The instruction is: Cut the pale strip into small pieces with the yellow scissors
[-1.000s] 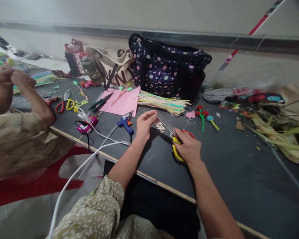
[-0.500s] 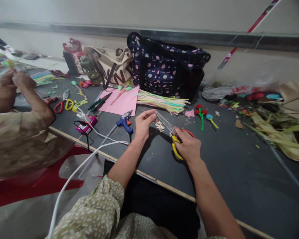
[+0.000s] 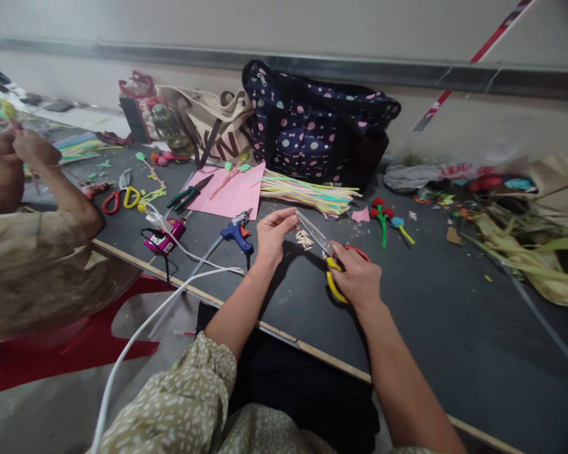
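Note:
My right hand (image 3: pixel 358 274) grips a pair of scissors (image 3: pixel 330 252) with red and yellow handles. The blades point up and left, slightly parted, and their tips reach the fingertips of my left hand (image 3: pixel 273 233). That hand is pinched closed; whatever sits between thumb and forefinger is too small to make out. Beneath the blades lies a small pile of short pale cut pieces (image 3: pixel 304 239). A blue glue gun (image 3: pixel 236 232) rests on the dark table just left of my left hand.
Behind my hands lie a bundle of pastel pipe cleaners (image 3: pixel 307 192), pink paper (image 3: pixel 208 202) and dark-handled pliers (image 3: pixel 189 193). Bags (image 3: pixel 312 126) line the wall. Pipe-cleaner flowers (image 3: pixel 382 221) and dry husks (image 3: pixel 534 252) are to the right. A co-worker's hands (image 3: pixel 21 148) work at far left.
My hands and the scissors stay almost still. At far left, the co-worker's hands have shifted slightly left, along with the yellow-topped piece they hold.

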The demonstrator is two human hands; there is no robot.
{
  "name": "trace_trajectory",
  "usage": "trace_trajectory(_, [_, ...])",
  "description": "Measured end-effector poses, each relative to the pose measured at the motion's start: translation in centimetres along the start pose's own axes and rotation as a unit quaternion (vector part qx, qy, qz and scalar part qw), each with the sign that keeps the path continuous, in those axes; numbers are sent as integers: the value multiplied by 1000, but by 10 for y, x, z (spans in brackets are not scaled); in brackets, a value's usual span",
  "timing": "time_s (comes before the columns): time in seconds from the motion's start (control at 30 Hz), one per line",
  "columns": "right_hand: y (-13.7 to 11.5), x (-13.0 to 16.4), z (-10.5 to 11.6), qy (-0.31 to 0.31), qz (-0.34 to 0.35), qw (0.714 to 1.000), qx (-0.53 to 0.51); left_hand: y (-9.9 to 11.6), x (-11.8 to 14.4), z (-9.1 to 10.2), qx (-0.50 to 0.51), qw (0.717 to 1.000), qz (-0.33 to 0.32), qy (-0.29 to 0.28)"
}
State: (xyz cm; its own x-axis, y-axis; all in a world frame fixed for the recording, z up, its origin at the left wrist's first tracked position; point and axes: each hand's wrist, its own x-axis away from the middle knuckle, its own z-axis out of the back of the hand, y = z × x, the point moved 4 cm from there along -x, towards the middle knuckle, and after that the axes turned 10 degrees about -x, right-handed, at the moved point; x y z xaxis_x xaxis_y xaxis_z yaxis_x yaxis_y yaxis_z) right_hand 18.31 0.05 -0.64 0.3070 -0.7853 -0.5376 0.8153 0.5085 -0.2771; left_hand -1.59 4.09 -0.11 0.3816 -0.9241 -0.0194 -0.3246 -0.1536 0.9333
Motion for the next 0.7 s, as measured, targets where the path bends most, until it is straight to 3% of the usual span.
trace_trajectory(0.7, [2,2,-5,-21,2,1000,-6,-1,-3,1,28,999,11,-26])
